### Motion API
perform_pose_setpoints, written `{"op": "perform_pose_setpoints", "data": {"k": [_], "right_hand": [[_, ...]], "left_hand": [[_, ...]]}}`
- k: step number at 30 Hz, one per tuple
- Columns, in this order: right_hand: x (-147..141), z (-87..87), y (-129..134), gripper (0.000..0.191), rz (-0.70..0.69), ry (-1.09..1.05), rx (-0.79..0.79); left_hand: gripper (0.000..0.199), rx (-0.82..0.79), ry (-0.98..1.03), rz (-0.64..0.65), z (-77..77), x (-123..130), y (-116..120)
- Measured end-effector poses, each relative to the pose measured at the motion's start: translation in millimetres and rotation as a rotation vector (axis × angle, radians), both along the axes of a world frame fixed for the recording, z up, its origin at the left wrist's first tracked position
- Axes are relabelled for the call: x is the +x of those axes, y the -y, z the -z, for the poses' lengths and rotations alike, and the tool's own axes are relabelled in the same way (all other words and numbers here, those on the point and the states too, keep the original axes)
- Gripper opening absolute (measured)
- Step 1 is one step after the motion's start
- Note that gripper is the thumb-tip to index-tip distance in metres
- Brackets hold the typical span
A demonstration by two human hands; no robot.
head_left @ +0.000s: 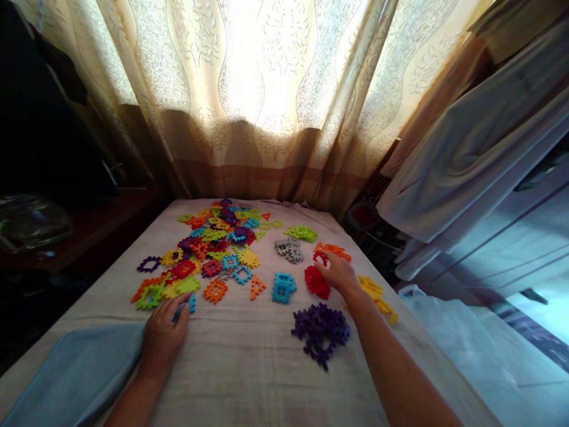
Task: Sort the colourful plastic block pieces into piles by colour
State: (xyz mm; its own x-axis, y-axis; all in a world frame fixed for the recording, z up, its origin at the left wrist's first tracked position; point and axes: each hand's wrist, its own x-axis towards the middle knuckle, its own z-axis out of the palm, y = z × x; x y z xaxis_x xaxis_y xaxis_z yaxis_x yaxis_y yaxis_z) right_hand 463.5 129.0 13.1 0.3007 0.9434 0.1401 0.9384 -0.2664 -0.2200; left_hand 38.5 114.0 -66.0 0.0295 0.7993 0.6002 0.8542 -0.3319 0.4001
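Note:
My right hand [340, 274] pinches a small red toothed building piece [319, 255] just above a stack of red pieces [317, 284]. My left hand [165, 325] is low over the near left of the table, fingers curled round a blue toothed piece [191, 304] that they partly cover. Beyond that hand spreads a large mixed heap of coloured pieces [213, 234]. Single-colour groups surround my right hand: blue [283, 288], purple [320, 329], yellow [377, 296], orange [334, 251] and grey [288, 249].
A light-green group [302, 233] lies farther back. Loose orange pieces [216, 290] sit at the heap's near edge. A folded blue cloth [84, 367] covers the table's near left corner. Patterned curtains [267, 89] hang behind, and clothes [462, 136] hang on the right.

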Motion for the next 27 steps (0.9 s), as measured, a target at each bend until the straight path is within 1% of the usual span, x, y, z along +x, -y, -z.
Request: {"op": "perform_pose_setpoints", "data": {"k": [2,5,10,12,14,17,19,21,24,25,27], "right_hand": [[22,3.7,2,0.047,0.061,0.008,-0.095],[38,12.2,2,0.045,0.071,0.023,-0.197],[42,22.1,1,0.045,0.067,0.018,-0.221],[41,21.5,0,0.045,0.068,0.02,-0.215],[34,17.8,-1,0.043,0.062,0.03,-0.177],[10,9.2,-5,0.037,-0.002,0.04,-0.077],[-16,4.2,-8,0.034,-0.108,0.035,-0.024],[-47,1.7,-10,0.031,-0.255,0.029,0.007],[-93,2.3,-10,0.028,-0.467,0.028,-0.001],[-106,3.2,-10,0.028,-0.519,0.037,-0.018],[-129,5.5,-7,0.027,-0.578,0.073,-0.056]], "left_hand": [[0.037,-0.005,0.004,-0.006,0.2,0,0],[0.037,-0.017,0.022,-0.009,0.1,-1,0],[0.034,-0.06,0.061,-0.019,-3.7,1,2],[0.034,-0.083,0.087,-0.032,-5.7,1,3],[0.034,-0.103,0.115,-0.046,-6.9,2,4],[0.034,-0.122,0.158,-0.065,-7.0,3,4],[0.035,-0.129,0.185,-0.073,-6.6,4,5],[0.036,-0.14,0.206,-0.073,-6.5,4,5],[0.035,-0.162,0.223,-0.058,-6.7,3,6],[0.034,-0.167,0.225,-0.054,-6.5,3,6],[0.033,-0.17,0.225,-0.047,-5.4,1,5]]}}
